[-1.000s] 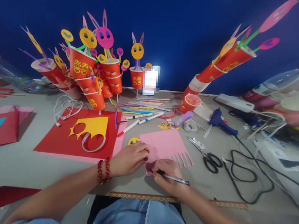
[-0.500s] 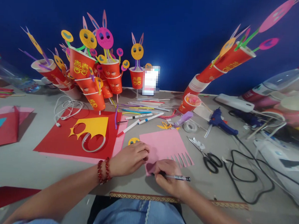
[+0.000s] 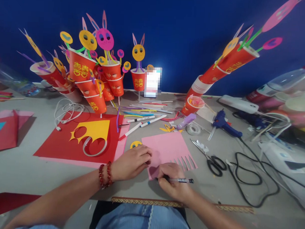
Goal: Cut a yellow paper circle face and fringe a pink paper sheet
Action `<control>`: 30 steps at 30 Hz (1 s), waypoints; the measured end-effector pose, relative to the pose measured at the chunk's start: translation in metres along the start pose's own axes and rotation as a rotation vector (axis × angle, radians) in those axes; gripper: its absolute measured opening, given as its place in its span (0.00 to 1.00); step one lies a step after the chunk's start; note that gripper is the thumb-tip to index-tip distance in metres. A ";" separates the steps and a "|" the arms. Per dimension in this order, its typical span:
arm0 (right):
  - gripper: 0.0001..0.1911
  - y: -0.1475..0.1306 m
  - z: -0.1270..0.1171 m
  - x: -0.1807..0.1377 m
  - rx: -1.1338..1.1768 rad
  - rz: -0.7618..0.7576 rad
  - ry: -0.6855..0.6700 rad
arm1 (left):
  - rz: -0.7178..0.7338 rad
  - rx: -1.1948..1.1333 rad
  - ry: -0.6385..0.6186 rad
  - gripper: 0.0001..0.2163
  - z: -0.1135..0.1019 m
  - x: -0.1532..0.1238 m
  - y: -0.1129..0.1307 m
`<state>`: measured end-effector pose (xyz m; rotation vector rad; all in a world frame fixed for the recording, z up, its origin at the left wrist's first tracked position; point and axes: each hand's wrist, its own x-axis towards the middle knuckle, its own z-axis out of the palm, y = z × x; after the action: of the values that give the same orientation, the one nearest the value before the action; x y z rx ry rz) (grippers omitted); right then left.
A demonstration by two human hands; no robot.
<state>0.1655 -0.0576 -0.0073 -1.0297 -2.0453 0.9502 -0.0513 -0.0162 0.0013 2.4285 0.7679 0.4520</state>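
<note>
A pen with a clear barrel and a black end lies across my right hand, which is shut on it. Its tip is over the lower left corner of a pink sheet of paper and partly hidden by my fingers. Narrow pointed slits are cut along the sheet's lower right edge. My left hand rests with loosely bent fingers on the sheet's left edge, gripping nothing that shows. Just behind that hand, a yellow paper face is partly covered.
Black-handled scissors and a blue glue gun with its cord are on the right. Left of me, a roll of tape and cut yellow paper lie on red sheets. Decorated red cups stand behind, near several markers.
The view has shifted very slightly. Both hands stay at the pink paper, and the pen is still in my right hand, nearly unmoved.
</note>
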 end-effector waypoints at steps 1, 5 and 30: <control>0.08 0.001 0.000 0.000 0.005 0.004 0.013 | -0.001 -0.004 0.001 0.04 0.000 0.000 0.000; 0.08 0.001 0.000 0.000 -0.021 0.069 0.070 | -0.004 -0.020 0.002 0.04 -0.001 0.001 0.001; 0.08 -0.001 0.003 0.003 -0.072 0.065 0.039 | -0.002 -0.026 0.003 0.05 -0.002 0.001 0.001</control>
<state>0.1615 -0.0559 -0.0072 -1.1503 -2.0379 0.8876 -0.0511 -0.0158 0.0035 2.4027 0.7613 0.4624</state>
